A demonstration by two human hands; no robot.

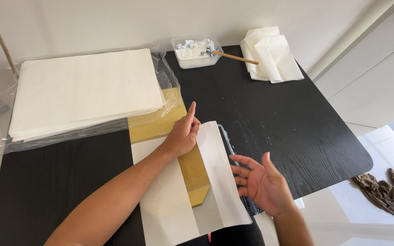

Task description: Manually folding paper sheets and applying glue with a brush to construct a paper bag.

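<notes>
My left hand presses down on a folded white paper sheet and on the gold cardboard strip that shows between its two folded flaps, forefinger pointing away from me. The strip runs on under the paper toward the back left. My right hand hovers open beside the right flap, palm up and fingers spread, holding nothing.
A big stack of white paper lies on clear plastic at the back left of the black table. A clear tub of white paste with a wooden stick and folded white sheets stand at the back. A brown cloth lies on the tiled floor.
</notes>
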